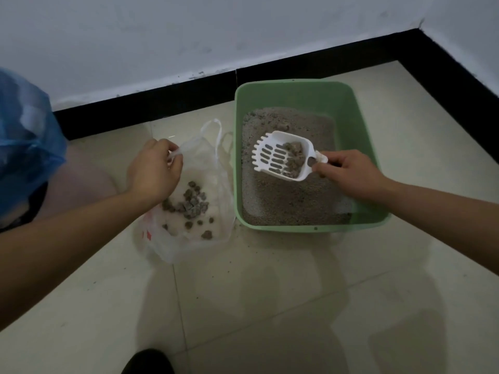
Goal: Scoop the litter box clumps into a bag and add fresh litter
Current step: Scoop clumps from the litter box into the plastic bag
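Observation:
A green litter box (pixel 361 122) sits on the tiled floor, holding grey litter (pixel 286 201). My right hand (pixel 351 174) grips the handle of a white slotted scoop (pixel 272 157) held above the litter inside the box. Several grey clumps (pixel 294 157) lie in the scoop's bowl. Left of the box stands a thin white plastic bag (pixel 213 163) with several dark clumps (pixel 193 203) at its bottom. My left hand (pixel 155 171) pinches one bag handle and holds the bag's mouth open.
A blue plastic bag (pixel 24 141) bulges at the far left edge. A white wall with a black baseboard (pixel 310 68) runs behind the box and turns a corner at the right. A dark shoe tip (pixel 147 363) shows at the bottom. Loose grains dot the floor near the box.

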Motion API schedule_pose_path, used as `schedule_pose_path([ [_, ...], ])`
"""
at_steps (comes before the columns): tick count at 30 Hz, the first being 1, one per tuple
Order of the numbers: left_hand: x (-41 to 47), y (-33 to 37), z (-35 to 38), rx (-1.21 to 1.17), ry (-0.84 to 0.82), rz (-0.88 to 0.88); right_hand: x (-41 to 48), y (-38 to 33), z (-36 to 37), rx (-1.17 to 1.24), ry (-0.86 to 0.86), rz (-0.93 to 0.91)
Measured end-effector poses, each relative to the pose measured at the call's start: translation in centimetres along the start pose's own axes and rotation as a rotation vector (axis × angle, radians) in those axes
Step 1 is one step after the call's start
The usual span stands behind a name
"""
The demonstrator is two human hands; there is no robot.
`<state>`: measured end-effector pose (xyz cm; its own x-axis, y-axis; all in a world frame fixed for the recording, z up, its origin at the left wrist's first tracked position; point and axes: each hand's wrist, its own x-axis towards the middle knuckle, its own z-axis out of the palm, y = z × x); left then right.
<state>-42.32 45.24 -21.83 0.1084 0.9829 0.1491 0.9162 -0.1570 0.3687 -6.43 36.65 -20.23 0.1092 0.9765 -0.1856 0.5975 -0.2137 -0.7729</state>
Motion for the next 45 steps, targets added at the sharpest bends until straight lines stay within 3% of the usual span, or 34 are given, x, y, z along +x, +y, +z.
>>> schedule_pose_path([
  [20, 0.8, -0.9, 0.1, -0.104, 0.042, -0.115, 0.8, -0.9, 0.5, -0.183, 0.019, -0.043],
  [33, 0.8, -1.1, -0.7, -0.157, 0.080, -0.146, 0.6, -4.9, 1.9, -0.110, -0.043, -0.091],
  [37, 0.9, -1.1, -0.9, -0.147, 0.085, -0.143, 1.1, -8.4, 4.1, -0.444, -0.192, -0.186],
  [41, 1.2, -1.1, -1.0, -0.141, 0.109, -0.164, 1.5, -13.2, 8.3, -0.901, -0.213, -0.310],
  [45, 1.2, -1.1, -0.9, -0.156, 0.117, -0.162, 0.5, -16.1, 10.8, -1.253, -0.104, -0.812],
])
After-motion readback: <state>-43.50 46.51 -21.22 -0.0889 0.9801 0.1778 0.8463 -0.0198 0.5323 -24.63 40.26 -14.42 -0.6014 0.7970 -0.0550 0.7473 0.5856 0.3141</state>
